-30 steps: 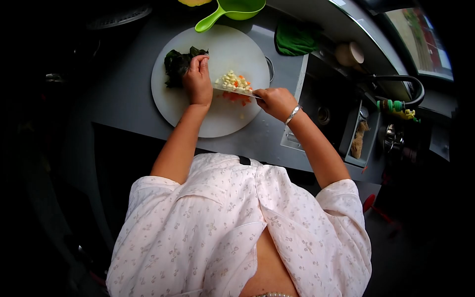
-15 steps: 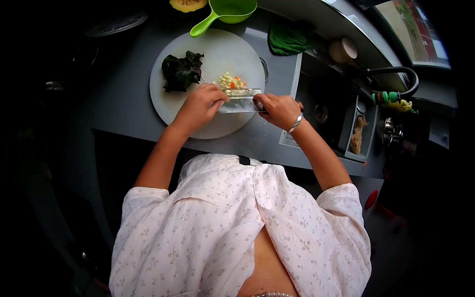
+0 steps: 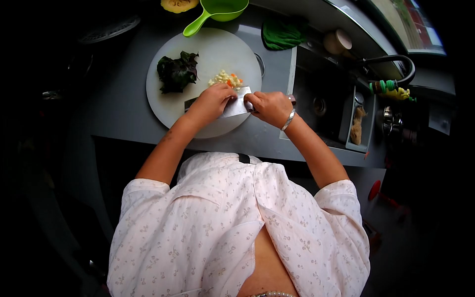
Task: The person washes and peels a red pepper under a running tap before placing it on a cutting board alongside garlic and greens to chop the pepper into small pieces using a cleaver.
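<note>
A cleaver (image 3: 235, 109) with a broad metal blade is tilted over the near part of the round white cutting board (image 3: 217, 44). My right hand (image 3: 272, 107) is closed around its handle end, and the dark handle butt shows past the hand. My left hand (image 3: 215, 100) has its fingers curled together against the blade, covering its middle; a dark blade corner shows left of the hand. Just beyond the blade lies a small pile of diced pale and orange pieces (image 3: 225, 79). Dark purple-green leaves (image 3: 178, 72) lie on the board's left side.
A green scoop-like bowl (image 3: 225, 9) and a cut yellow squash (image 3: 179, 4) stand behind the board. A green cloth (image 3: 283, 34) lies near the sink (image 3: 309, 74) on the right. The black faucet (image 3: 408, 74) and a grey caddy (image 3: 367, 126) are farther right.
My left hand has moved right along the blade, closer to my right hand. The cleaver has turned, and its broad face catches more light. The view has shifted slightly.
</note>
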Available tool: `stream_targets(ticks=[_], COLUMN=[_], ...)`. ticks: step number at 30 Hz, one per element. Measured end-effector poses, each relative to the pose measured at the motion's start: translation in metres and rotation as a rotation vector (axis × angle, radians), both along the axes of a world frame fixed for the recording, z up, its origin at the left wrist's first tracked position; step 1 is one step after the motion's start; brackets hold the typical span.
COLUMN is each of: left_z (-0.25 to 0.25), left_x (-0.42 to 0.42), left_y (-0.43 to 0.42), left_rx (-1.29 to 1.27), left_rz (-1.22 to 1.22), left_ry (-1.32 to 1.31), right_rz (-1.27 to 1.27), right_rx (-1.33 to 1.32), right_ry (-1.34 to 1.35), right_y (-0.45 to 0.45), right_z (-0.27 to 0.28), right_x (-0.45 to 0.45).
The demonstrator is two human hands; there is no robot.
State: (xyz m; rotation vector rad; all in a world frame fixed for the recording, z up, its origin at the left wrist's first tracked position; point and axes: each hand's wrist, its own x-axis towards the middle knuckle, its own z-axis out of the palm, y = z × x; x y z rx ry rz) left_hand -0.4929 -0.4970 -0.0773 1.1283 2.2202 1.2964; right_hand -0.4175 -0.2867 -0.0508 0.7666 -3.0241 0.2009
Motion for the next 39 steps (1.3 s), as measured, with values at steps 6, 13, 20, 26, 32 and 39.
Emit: stream_targets(ticks=[6, 13, 20, 26, 32, 39], left_z=[-0.024, 0.002, 0.012, 0.028, 0.025, -0.004], left_x=[-0.026, -0.031, -0.009, 0.001, 0.007, 0.017], left_y=[0.01, -0.013, -0.042, -0.059, -0.086, -0.091], left_rx=[-0.061, 0.021, -0.02, 0.09, 0.29, 0.34], left_rz=[0.068, 0.294, 0.347, 0.545, 0.774, 0.818], left_ry=[0.117, 0.004, -0.135, -0.095, -0.067, -0.333], right_rz=[0.02, 0.026, -0.038, -0.038, -0.312, -0.94], right_rx=[-0.027, -0.169, -0.181, -0.191, -0.604, -0.736], right_ry=[0.01, -0.273, -0.498, -0.341, -0.309, -0.184], right_y=[-0.003, 0.007, 0.012, 0.011, 0.016, -0.012], right_z=[0.01, 0.007, -0.009, 0.001, -0.002, -0.013], right_x=[0.003, 0.038, 0.011, -0.024, 0.017, 0.041])
